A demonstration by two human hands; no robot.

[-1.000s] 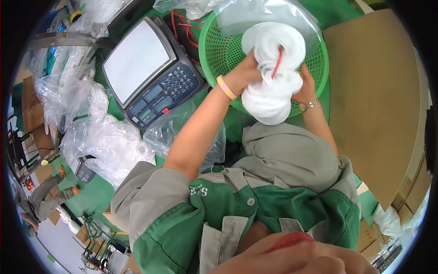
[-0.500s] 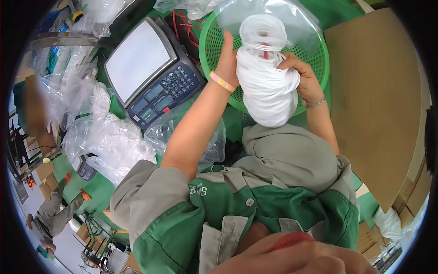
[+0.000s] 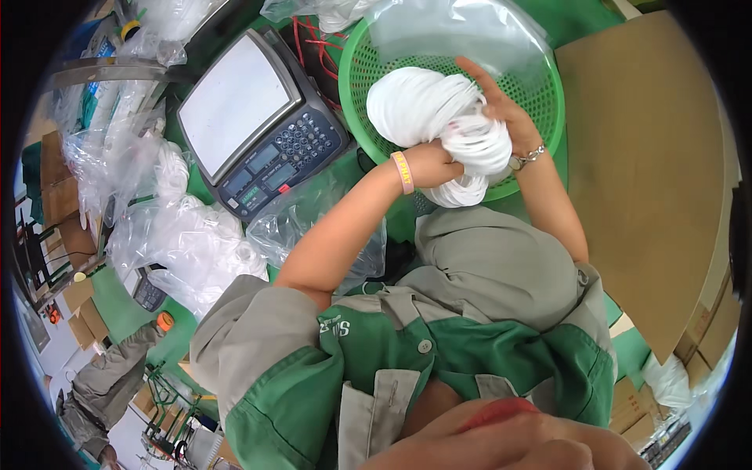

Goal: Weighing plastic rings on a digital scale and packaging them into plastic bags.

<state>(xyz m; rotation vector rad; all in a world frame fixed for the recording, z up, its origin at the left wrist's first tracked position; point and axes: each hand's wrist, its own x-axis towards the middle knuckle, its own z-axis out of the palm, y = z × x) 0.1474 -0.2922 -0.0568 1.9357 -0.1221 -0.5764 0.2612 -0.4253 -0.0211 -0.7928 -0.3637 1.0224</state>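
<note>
Near edge of the frame: the person's grey-and-green work jacket (image 3: 407,360) fills the lower centre, both bare forearms rising from it toward the upper centre.

Left hand (image 3: 431,164), yellow wristband just below it, is closed on the lower left side of a bundle of white looped cord (image 3: 439,125); fingers curl in under the loops and are partly hidden. Right hand (image 3: 501,117), bracelet at the wrist, lies against the bundle's right side with fingers spread and extended toward the upper left; not clamped, more a flat press, though the palm side cannot be seen.

The bundle sits between the two hands, long axis running from upper left to lower right, lifted just over the near rim of the green mesh basket (image 3: 540,70). Both hands touch it; neither is nearer.

Beyond: clear plastic bag (image 3: 462,27) in the basket; weighing scale (image 3: 251,125) at the upper left; brown cardboard sheet (image 3: 642,164) at the right on the green tabletop (image 3: 580,23).
</note>
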